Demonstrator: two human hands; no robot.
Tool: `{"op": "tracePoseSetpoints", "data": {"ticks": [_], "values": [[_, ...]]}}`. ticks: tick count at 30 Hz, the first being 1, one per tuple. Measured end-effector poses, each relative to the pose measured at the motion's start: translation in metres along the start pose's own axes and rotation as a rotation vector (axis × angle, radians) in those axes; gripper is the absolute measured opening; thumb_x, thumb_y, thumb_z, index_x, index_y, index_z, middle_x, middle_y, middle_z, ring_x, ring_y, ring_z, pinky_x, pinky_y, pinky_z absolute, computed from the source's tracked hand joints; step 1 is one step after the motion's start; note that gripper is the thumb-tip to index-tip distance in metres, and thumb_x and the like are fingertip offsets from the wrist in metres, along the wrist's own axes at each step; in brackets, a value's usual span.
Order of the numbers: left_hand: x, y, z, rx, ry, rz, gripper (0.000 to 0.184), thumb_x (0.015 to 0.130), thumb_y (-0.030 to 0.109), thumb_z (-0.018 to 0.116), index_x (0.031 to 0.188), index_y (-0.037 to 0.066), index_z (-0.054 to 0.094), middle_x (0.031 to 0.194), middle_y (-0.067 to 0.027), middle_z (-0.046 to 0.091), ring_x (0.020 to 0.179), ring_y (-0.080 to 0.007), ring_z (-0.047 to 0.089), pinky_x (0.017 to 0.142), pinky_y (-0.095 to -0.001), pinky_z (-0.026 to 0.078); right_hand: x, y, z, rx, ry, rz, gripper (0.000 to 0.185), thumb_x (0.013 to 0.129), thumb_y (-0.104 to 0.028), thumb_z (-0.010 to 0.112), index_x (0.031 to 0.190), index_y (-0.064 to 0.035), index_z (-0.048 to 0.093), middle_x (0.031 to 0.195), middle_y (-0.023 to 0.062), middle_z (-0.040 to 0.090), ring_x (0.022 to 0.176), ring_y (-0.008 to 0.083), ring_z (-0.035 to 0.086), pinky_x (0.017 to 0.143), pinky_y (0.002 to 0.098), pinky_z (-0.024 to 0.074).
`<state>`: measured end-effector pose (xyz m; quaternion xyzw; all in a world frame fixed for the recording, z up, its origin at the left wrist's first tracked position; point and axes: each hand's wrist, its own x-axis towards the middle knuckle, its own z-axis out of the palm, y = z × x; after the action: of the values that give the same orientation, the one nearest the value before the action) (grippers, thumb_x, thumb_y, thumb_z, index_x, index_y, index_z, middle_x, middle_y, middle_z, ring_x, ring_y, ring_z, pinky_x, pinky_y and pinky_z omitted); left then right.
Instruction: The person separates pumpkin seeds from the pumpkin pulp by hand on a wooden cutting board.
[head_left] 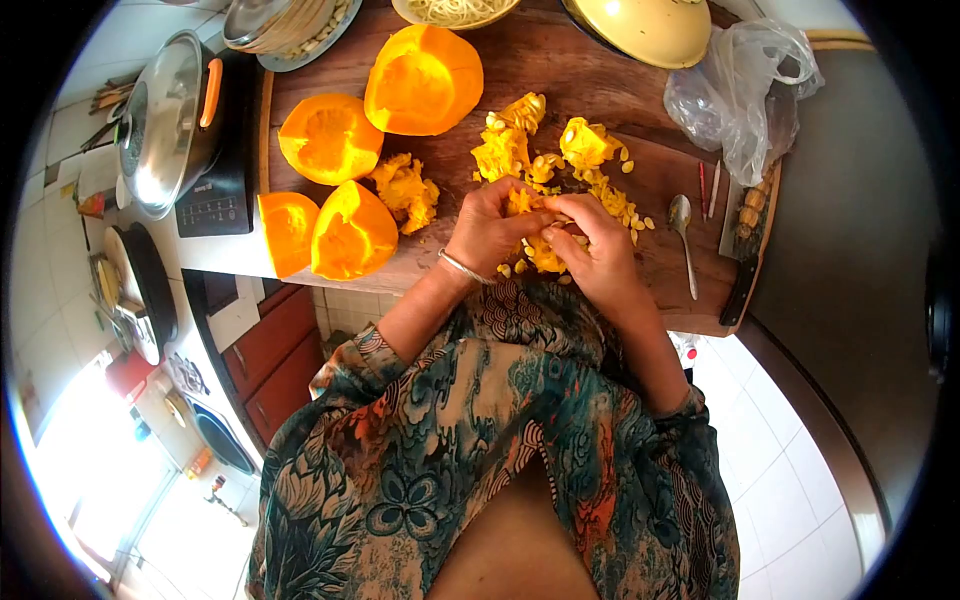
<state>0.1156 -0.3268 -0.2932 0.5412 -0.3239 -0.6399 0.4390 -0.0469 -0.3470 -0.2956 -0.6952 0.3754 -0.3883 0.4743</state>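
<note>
Both hands meet over the wooden table near its front edge, fingers closed on stringy orange pumpkin pulp [521,202]. My left hand [490,228], with a bangle at the wrist, pinches the pulp from one side. Opposite it, my right hand [597,250] has its thumb and fingertips pressed together at the same clump. More pulp [545,253] with pale seeds lies just under the fingers. Beyond the hands sit heaps of seedy pulp [500,155]. Loose seeds [637,222] are scattered to the right. Scooped-out pumpkin pieces [355,232] stand at the left.
A spoon [682,222] and a black-handled knife [740,285] lie at the right, near clear plastic bags [745,90]. A lidded pan [165,125] stands on the cooktop [215,205] at left. A yellow lid [645,25] and bowl of shreds [455,10] are at the back.
</note>
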Motion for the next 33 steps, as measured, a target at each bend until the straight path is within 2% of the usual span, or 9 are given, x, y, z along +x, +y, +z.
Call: {"op": "tracePoseSetpoints", "data": {"ticks": [4, 10, 13, 16, 19, 24, 28, 33], "values": [[-0.002, 0.006, 0.003, -0.02, 0.008, -0.046, 0.008, 0.081, 0.001, 0.062, 0.086, 0.004, 0.057, 0.069, -0.0009, 0.058, 0.049, -0.0049, 0.049, 0.038, -0.0192, 0.034, -0.001, 0.0, 0.0, -0.082, 0.049, -0.046, 0.022, 0.078, 0.003, 0.059, 0.1, -0.0005, 0.059, 0.09, 0.0154, 0.062, 0.082, 0.0299, 0.063, 0.068, 0.034, 0.0499], [-0.006, 0.015, 0.004, -0.078, 0.013, -0.054, 0.007, 0.081, 0.0, 0.062, 0.085, 0.004, 0.058, 0.065, 0.0001, 0.056, 0.048, -0.0045, 0.049, 0.036, -0.0194, 0.032, -0.008, 0.02, -0.006, -0.141, 0.123, 0.042, 0.017, 0.08, 0.003, 0.056, 0.096, 0.0004, 0.06, 0.093, 0.0159, 0.064, 0.081, 0.0287, 0.064, 0.069, 0.0321, 0.0502], [-0.008, 0.021, 0.002, -0.134, 0.005, -0.091, 0.007, 0.081, 0.0, 0.062, 0.085, 0.004, 0.058, 0.065, -0.0004, 0.056, 0.048, -0.005, 0.05, 0.035, -0.0192, 0.033, -0.007, 0.018, -0.015, -0.143, 0.077, 0.101, 0.017, 0.082, 0.001, 0.056, 0.098, 0.0006, 0.06, 0.091, 0.0138, 0.065, 0.08, 0.0228, 0.064, 0.07, 0.03, 0.0499], [-0.006, 0.015, -0.003, -0.164, -0.046, -0.11, 0.007, 0.082, -0.002, 0.06, 0.086, 0.004, 0.058, 0.069, -0.0019, 0.059, 0.048, -0.0056, 0.052, 0.036, -0.0186, 0.035, -0.003, 0.002, -0.011, 0.243, 0.076, 0.283, 0.016, 0.083, -0.001, 0.056, 0.098, 0.0007, 0.061, 0.088, 0.0102, 0.065, 0.079, 0.0151, 0.062, 0.069, 0.0276, 0.0491], [-0.006, 0.017, 0.0, -0.176, -0.066, -0.091, 0.009, 0.082, -0.003, 0.059, 0.088, 0.003, 0.058, 0.075, -0.0032, 0.061, 0.051, -0.0059, 0.053, 0.037, -0.0179, 0.038, -0.002, 0.003, -0.001, 0.361, 0.083, 0.312, 0.017, 0.084, -0.003, 0.056, 0.099, 0.0007, 0.061, 0.084, 0.0069, 0.064, 0.077, 0.0105, 0.059, 0.067, 0.0255, 0.0477], [-0.007, 0.013, -0.001, -0.202, -0.081, -0.056, 0.015, 0.082, -0.005, 0.058, 0.095, 0.002, 0.059, 0.078, -0.0024, 0.062, 0.056, -0.0055, 0.054, 0.041, -0.0177, 0.04, -0.004, 0.009, -0.001, 0.178, 0.036, 0.212, 0.015, 0.083, -0.001, 0.056, 0.097, 0.0002, 0.061, 0.079, 0.0077, 0.063, 0.07, 0.0103, 0.058, 0.062, 0.0241, 0.0458], [-0.003, 0.006, -0.003, -0.081, -0.08, -0.017, 0.017, 0.081, -0.001, 0.061, 0.098, 0.002, 0.061, 0.078, -0.0008, 0.061, 0.057, -0.0041, 0.053, 0.046, -0.0175, 0.041, -0.003, 0.009, 0.002, 0.13, 0.1, 0.108, 0.013, 0.082, 0.002, 0.056, 0.094, -0.0001, 0.061, 0.076, 0.0102, 0.062, 0.065, 0.0119, 0.059, 0.058, 0.0248, 0.0457], [-0.004, 0.017, 0.0, 0.105, -0.114, -0.075, 0.018, 0.082, 0.006, 0.063, 0.099, 0.001, 0.061, 0.076, 0.0002, 0.061, 0.057, -0.0034, 0.052, 0.047, -0.0175, 0.04, -0.002, 0.001, 0.001, 0.09, 0.089, 0.139, 0.013, 0.082, 0.005, 0.055, 0.092, -0.0001, 0.061, 0.075, 0.0108, 0.062, 0.064, 0.0143, 0.061, 0.057, 0.0264, 0.0474]]}}
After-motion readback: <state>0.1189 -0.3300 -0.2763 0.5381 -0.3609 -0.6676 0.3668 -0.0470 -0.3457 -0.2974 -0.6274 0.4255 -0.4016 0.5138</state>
